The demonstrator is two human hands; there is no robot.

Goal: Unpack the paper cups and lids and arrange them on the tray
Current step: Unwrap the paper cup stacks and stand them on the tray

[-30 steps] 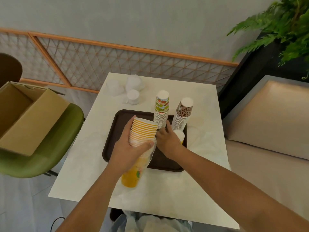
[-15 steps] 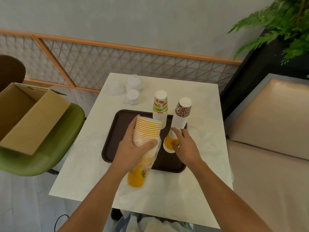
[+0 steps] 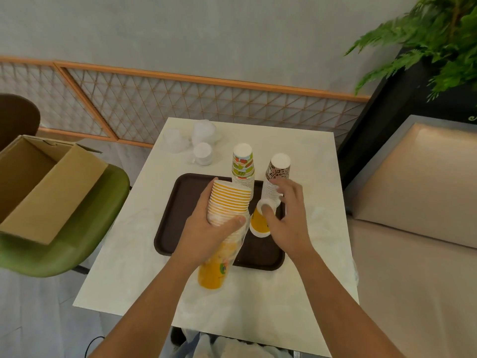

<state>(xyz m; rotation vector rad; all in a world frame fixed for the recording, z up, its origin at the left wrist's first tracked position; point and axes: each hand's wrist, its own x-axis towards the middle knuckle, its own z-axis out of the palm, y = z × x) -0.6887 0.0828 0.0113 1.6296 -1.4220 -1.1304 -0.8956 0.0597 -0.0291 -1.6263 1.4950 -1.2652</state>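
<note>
Stack of yellow-striped paper cups (image 3: 229, 200) gripped in L hand (image 3: 206, 231) over brown tray (image 3: 180, 202); R hand (image 3: 291, 220) loose, touching 1 yellow cup (image 3: 258, 223); 2 stacks (image 3: 242, 166) at tray rear.

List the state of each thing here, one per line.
Dark brown rectangular tray: flat on white table.
Yellow-striped paper cup stack: tilted, partly in clear sleeve, held by left grip.
Single yellow paper cup: inverted on tray, right grip open, thumb on it.
Fruit-print paper cup stack: inverted, upright on tray.
Brown-patterned paper cup stack: inverted, upright on tray.
White plastic lids: stacked on table, beyond tray.
Brown cardboard box: open, on green chair.
</note>
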